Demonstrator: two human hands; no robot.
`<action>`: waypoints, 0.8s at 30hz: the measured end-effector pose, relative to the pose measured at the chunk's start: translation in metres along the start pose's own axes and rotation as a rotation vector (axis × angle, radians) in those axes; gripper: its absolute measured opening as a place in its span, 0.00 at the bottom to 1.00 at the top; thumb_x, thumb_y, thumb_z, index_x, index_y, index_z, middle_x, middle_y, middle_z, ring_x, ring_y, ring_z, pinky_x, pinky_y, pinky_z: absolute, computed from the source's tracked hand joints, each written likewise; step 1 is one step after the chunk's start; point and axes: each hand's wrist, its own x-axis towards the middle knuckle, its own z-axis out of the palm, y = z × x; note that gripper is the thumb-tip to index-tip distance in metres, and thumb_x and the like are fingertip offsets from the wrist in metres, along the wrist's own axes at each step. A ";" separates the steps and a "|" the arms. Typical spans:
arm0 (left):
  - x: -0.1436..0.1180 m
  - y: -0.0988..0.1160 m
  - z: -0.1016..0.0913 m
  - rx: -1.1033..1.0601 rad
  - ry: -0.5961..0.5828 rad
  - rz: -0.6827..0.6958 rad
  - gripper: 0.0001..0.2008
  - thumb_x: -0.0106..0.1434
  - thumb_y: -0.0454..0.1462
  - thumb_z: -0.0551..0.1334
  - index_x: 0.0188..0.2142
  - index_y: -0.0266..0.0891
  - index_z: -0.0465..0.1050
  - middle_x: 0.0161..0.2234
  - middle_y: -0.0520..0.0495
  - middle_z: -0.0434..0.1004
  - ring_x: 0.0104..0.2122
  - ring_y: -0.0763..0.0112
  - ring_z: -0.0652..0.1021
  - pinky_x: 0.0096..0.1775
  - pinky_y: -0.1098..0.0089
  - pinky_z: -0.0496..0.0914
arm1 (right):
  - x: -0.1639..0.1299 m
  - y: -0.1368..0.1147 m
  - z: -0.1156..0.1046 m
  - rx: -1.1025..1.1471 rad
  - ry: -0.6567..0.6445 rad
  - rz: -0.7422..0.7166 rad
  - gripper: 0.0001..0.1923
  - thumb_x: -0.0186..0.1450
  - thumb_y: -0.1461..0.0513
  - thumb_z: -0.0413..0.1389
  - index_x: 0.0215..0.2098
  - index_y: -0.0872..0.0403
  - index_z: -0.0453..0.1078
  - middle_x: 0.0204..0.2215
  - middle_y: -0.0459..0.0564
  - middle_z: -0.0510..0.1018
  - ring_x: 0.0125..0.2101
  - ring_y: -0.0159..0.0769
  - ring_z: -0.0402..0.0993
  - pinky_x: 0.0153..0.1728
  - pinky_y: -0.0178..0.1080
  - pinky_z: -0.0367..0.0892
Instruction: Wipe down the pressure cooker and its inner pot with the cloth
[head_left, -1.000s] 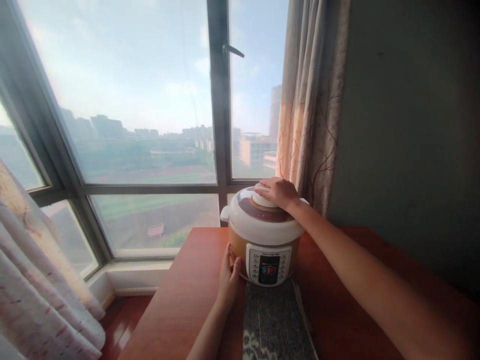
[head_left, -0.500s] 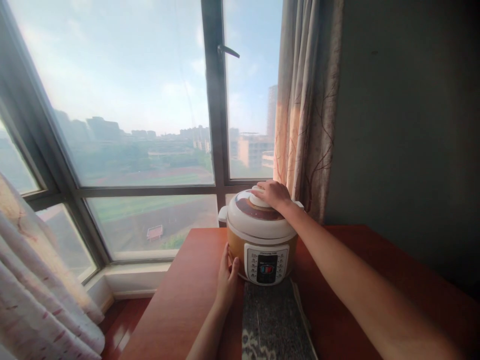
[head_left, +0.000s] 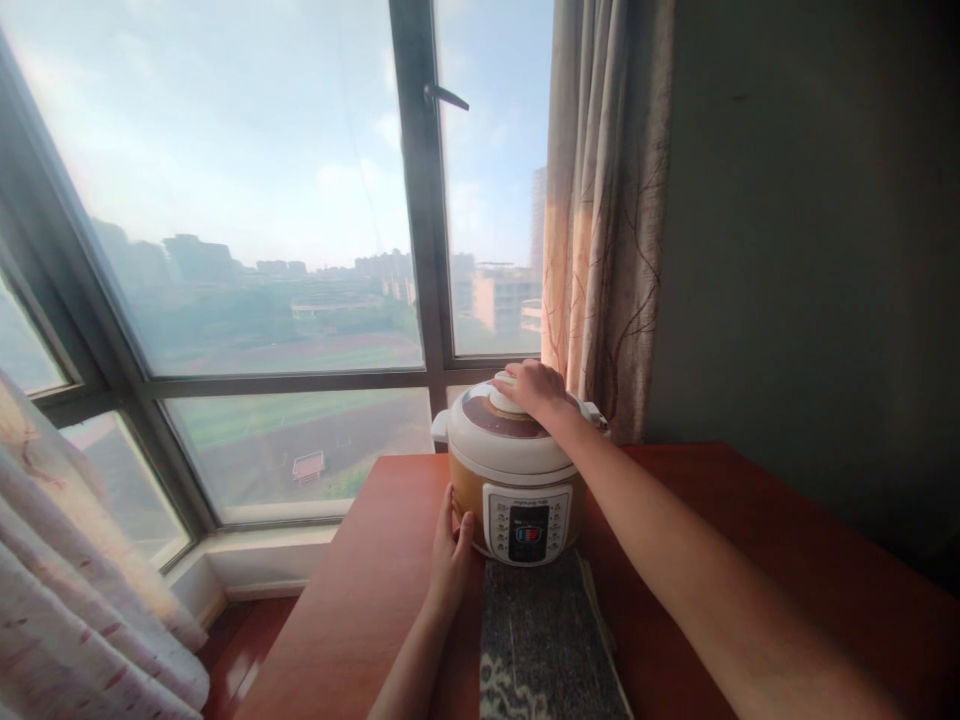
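Observation:
An electric pressure cooker (head_left: 517, 480) with a white lid and a tan body stands at the far edge of a red-brown wooden table (head_left: 360, 610). My right hand (head_left: 532, 388) is closed over the white knob on top of the lid. My left hand (head_left: 450, 560) lies flat against the cooker's lower left side, its fingers together. The control panel (head_left: 527, 523) with its buttons faces me.
A dark patterned cloth runner (head_left: 544, 650) lies on the table in front of the cooker. Behind it is a large window (head_left: 247, 230) with a dark frame. A curtain (head_left: 607, 200) hangs at the right, another curtain (head_left: 82, 600) at the lower left. A grey wall (head_left: 810, 250) is on the right.
The view has drifted slightly, so the cooker and both hands sit a little further left and up. Both hands keep their places on the cooker.

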 end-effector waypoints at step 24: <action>-0.001 0.014 0.004 -0.022 0.006 0.007 0.36 0.67 0.53 0.58 0.69 0.45 0.54 0.70 0.41 0.55 0.66 0.53 0.62 0.64 0.56 0.61 | 0.001 0.010 0.003 0.132 0.002 -0.024 0.27 0.68 0.41 0.48 0.48 0.49 0.76 0.48 0.54 0.79 0.48 0.46 0.74 0.47 0.41 0.65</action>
